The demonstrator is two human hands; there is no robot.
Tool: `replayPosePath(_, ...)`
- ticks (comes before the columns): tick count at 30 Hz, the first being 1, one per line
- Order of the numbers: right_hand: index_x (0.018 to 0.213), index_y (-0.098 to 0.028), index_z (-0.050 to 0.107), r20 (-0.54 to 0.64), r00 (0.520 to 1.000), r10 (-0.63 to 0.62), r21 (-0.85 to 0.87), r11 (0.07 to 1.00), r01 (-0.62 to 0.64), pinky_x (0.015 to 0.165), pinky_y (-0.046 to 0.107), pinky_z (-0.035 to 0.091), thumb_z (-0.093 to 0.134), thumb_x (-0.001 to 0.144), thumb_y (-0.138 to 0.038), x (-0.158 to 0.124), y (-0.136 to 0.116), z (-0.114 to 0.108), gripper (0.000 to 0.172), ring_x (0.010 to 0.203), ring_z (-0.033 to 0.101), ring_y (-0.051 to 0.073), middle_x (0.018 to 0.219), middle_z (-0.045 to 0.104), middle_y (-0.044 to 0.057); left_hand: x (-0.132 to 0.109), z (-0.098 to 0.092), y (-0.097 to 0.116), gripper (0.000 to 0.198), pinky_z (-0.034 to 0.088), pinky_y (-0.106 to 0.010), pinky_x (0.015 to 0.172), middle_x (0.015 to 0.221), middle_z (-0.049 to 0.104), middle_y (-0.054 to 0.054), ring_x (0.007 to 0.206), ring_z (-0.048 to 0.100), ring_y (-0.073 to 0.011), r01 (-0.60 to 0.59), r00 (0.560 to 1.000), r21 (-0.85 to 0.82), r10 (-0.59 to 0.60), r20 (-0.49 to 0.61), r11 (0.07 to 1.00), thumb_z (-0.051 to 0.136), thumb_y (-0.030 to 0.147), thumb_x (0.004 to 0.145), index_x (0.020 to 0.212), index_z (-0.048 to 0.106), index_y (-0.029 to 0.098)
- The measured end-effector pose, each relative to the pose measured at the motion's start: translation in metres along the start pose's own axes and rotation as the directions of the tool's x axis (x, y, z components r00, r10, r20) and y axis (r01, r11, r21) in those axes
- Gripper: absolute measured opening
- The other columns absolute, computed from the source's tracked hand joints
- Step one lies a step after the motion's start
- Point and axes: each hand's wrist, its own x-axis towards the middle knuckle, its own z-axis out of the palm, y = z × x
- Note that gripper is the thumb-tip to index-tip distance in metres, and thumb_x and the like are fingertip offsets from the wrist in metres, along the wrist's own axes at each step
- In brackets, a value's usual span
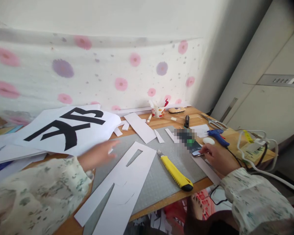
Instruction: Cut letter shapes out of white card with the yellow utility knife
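My left hand (99, 155) is blurred, its fingers apart and holding nothing, over the left edge of the grey cutting mat (149, 176). With its fingers pinched, my right hand (217, 158) grips the near end of a dark phone (196, 147), partly pixelated, at the mat's right side. Between the hands lies a yellow utility knife (175, 171), its blade end toward the back. White board (129, 179) with cut-out openings and pencil curves rests on the mat, left of the knife. Behind it are a white board strip (140, 127) and small offcuts.
Printed paper (88, 130) with black lettering lies at the left. Farther back stand a paper cup (158, 112) and a computer mouse (176, 110). To the right are a blue glue gun (218, 137), scissors (214, 122), a white round object (208, 141) and cables around a power strip (257, 148).
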Motion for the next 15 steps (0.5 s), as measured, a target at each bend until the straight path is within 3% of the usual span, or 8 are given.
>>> replayPosePath(2,0.086,-0.02,0.063,0.004,1.0,-0.007,0.005,1.0,0.007,0.074,0.031,0.045,0.051,0.082,-0.012,0.001,0.001,0.001,0.015,0.086,0.067,0.023,0.092,0.073,0.007,0.014,-0.02,0.017,0.057,0.045,-0.046,0.099,0.129,0.063,-0.013,0.114,0.061,-0.0357,-0.079,0.993,0.238,0.099,-0.071,0.968,0.056,0.038,0.074,0.129,0.062,0.021)
replayPosePath(4,0.086,-0.02,0.063,0.008,1.0,-0.009,0.022,1.0,0.009,0.075,0.032,0.045,0.05,0.082,-0.012,0.002,0.002,0.002,0.016,0.087,0.067,0.024,0.092,0.073,0.008,0.029,-0.024,0.036,0.054,0.046,-0.039,0.098,0.134,0.062,-0.007,0.114,0.062,-0.0293,-0.149,0.989,0.269,0.145,0.035,0.952,0.051,0.034,0.081,0.134,0.057,0.027)
replayPosePath(6,0.085,-0.019,0.063,0.016,1.0,-0.007,0.033,0.999,0.007,0.073,0.033,0.045,0.05,0.081,-0.012,0.003,0.001,0.003,0.015,0.085,0.068,0.025,0.091,0.074,0.008,0.044,-0.011,0.053,0.048,0.045,-0.035,0.099,0.128,0.067,-0.003,0.114,0.063,-0.0276,-0.166,0.985,0.284,0.146,0.093,0.944,0.062,0.03,0.077,0.124,0.064,0.03)
replayPosePath(8,0.084,-0.019,0.063,0.02,1.0,-0.009,0.034,0.999,0.008,0.071,0.033,0.045,0.05,0.081,-0.012,0.003,0.0,0.003,0.016,0.083,0.068,0.025,0.088,0.074,0.008,0.063,0.012,0.062,0.045,0.047,-0.038,0.097,0.117,0.071,-0.005,0.111,0.064,-0.0296,-0.123,0.991,0.303,0.1,0.092,0.945,0.069,0.033,0.077,0.122,0.065,0.028)
replayPosePath(12,0.084,-0.02,0.064,0.009,1.0,-0.015,0.026,1.0,0.015,0.071,0.032,0.045,0.05,0.08,-0.012,0.003,0.0,0.003,0.017,0.083,0.068,0.024,0.088,0.074,0.007,0.107,0.052,0.064,0.045,0.047,-0.052,0.1,0.127,0.062,-0.012,0.114,0.06,-0.0277,0.051,0.998,0.307,-0.043,-0.035,0.95,0.062,0.041,0.091,0.13,0.055,0.018)
replayPosePath(15,0.084,-0.02,0.064,0.01,1.0,-0.012,0.037,0.999,0.012,0.071,0.031,0.045,0.05,0.079,-0.011,0.003,0.002,0.004,0.018,0.084,0.068,0.023,0.089,0.074,0.006,0.134,0.066,0.06,0.045,0.05,-0.052,0.096,0.129,0.058,-0.011,0.113,0.06,-0.027,0.177,0.981,0.241,-0.151,-0.122,0.954,0.061,0.042,0.093,0.131,0.054,0.018)
